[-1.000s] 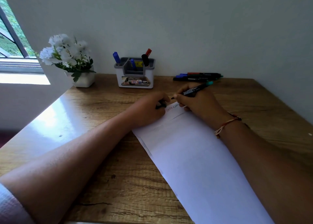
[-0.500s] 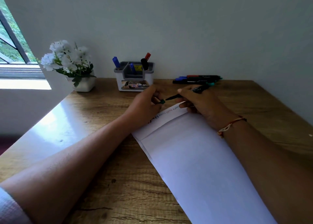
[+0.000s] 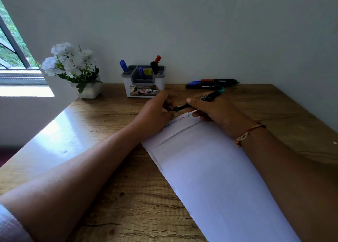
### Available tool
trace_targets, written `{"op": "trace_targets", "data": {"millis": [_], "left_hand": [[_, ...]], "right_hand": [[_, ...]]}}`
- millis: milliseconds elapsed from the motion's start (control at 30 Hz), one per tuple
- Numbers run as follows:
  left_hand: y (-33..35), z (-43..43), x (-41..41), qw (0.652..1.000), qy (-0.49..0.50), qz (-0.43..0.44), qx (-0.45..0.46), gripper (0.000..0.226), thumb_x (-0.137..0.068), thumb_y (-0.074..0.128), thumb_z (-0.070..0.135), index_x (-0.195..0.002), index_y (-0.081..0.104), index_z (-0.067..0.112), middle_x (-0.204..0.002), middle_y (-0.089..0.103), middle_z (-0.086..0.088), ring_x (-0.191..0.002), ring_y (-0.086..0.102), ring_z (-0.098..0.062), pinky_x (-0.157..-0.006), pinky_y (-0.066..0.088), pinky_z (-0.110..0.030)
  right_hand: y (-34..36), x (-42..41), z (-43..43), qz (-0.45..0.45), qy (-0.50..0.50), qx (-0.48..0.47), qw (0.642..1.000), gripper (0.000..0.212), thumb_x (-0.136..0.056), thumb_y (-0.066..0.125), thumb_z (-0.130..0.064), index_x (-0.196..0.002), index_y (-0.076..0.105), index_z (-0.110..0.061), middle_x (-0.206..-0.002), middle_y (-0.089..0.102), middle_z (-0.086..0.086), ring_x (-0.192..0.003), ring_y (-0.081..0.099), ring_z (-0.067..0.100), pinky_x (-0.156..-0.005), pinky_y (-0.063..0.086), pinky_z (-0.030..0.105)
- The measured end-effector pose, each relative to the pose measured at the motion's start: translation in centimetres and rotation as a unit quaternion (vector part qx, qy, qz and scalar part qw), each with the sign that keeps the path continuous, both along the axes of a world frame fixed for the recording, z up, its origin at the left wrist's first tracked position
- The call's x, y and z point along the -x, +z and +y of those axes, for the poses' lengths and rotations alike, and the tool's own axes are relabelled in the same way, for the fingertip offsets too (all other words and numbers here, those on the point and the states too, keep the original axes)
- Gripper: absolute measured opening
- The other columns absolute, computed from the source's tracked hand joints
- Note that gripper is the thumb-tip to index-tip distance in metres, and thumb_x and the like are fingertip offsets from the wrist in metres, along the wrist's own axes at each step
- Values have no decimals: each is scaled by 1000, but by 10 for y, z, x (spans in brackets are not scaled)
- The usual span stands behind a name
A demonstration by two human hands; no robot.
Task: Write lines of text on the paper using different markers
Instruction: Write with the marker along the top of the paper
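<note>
right hand [image 3: 215, 112] grip closed on the marker [image 3: 201, 99], left hand [image 3: 157, 110] pinching its cap [image 3: 176, 109]

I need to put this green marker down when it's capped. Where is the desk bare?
Bare wood lies right of the paper, below the loose markers, and left of it toward the flower pot. Crowded along the wall, around the holder.

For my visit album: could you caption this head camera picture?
Both hands meet at a green marker above the paper, its first line already written in several colours.
</note>
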State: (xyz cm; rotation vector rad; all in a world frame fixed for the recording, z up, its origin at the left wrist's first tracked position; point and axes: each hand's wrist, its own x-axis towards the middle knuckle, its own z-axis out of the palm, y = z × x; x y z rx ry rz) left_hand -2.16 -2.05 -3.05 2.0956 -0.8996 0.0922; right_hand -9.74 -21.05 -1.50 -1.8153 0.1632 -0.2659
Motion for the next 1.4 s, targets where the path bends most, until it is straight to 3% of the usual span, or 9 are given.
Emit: {"op": "trace_targets", "data": {"millis": [133,333,533,700,867,967,1067,1200,1400], "left_hand": [[-1,1,-1,1000,-14,-2,4,45,-87,70,4,-125,53,23,-102,61,13,-97,59,5,-77,46,-3],[-1,1,-1,1000,-18,-7,6,44,-87,71,7,-122,53,27,-104,62,12,-100,60,3,-78,46,-3],[0,0,-1,998,-14,-32,-43,35,-89,72,15,-122,63,19,-109,59,10,-100,60,-4,-75,49,-8],[2,0,-4,991,-2,-82,-105,23,-92,69,23,-115,71,22,-103,55,11,-91,51,-2,-70,35,-7],[-4,-1,-6,996,22,-18,-82,18,-86,75,29,-103,71,24,-94,63,14,-84,57,0,-65,38,-11],[-6,-1,-8,997,25,5,-66,19,-83,78,30,-99,70,23,-85,64,13,-74,57,9,-56,38,-6],[-7,-1,-9,998,29,18,-50,21,-80,80,30,-97,71,22,-84,65,13,-74,54,18,-58,37,0],[-7,-1,-8,999,28,24,-40,21,-79,81,29,-95,70,21,-84,67,12,-73,57,14,-57,39,-2],[-5,1,-4,998,32,34,-28,21,-77,83,28,-93,71,21,-82,69,10,-70,59,3,-56,40,-5]], "right_hand": [[-1,-4,0,26,-1,-1,1000,25,-93,66,-41,-99,74,-18,-93,79,0,-73,74,5,-59,55,16],[0,-3,-2,4,30,41,999,14,-93,67,-37,-93,63,-24,-87,79,-4,-79,76,10,-66,57,22],[-2,-1,-1,-33,43,83,995,11,-89,73,-36,-93,73,-25,-77,77,-10,-68,71,1,-53,51,12],[-2,-6,-3,32,19,8,999,22,-99,56,-37,-94,73,-23,-85,79,-2,-74,74,6,-62,53,20],[-2,-4,-4,18,21,-1,1000,17,-99,60,-34,-94,68,-19,-88,80,3,-77,75,10,-63,54,21],[-1,-2,-4,13,10,3,1000,28,-96,63,-40,-94,71,-13,-80,79,4,-67,71,8,-59,55,19],[-3,-1,-3,17,-16,47,999,41,-93,63,-50,-78,72,-13,-62,73,2,-53,63,4,-50,49,14],[-4,-2,-2,32,-35,81,996,50,-93,60,-54,-62,67,-16,-48,63,-3,-42,56,0,-42,41,9],[-4,-1,-4,13,0,126,992,49,-94,58,-55,-64,66,-16,-47,62,-4,-42,53,-1,-42,37,8]]}}
